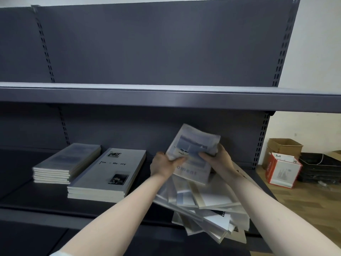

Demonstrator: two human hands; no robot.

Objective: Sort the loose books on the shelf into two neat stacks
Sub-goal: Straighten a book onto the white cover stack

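Both hands grip one book (191,154), lifted and tilted above the right part of the dark shelf (27,198); the left hand (164,166) pinches its left edge, thumb across the cover, and the right hand (219,157) pinches its right edge, fingers curled over the pale cover, which carries a bluish picture with a small white vehicle and blurred lettering; the book itself is motion-blurred. Directly beneath it lies a loose pile of books (204,207), fanned at differing angles, its lowest corners overhanging the shelf's front edge near the right end. Toward the left of the shelf stand two squared stacks, just beside each other but apart: the left stack (64,163) sits nearer the back panel, its top cover showing a faint grey-blue picture; the middle stack (108,174) reaches nearer the front edge, its top cover bearing two small photographs and a line of partly legible lettering. An upper shelf (166,95) spans the view above; at far right, on the wooden floor, stand cardboard boxes (283,163).
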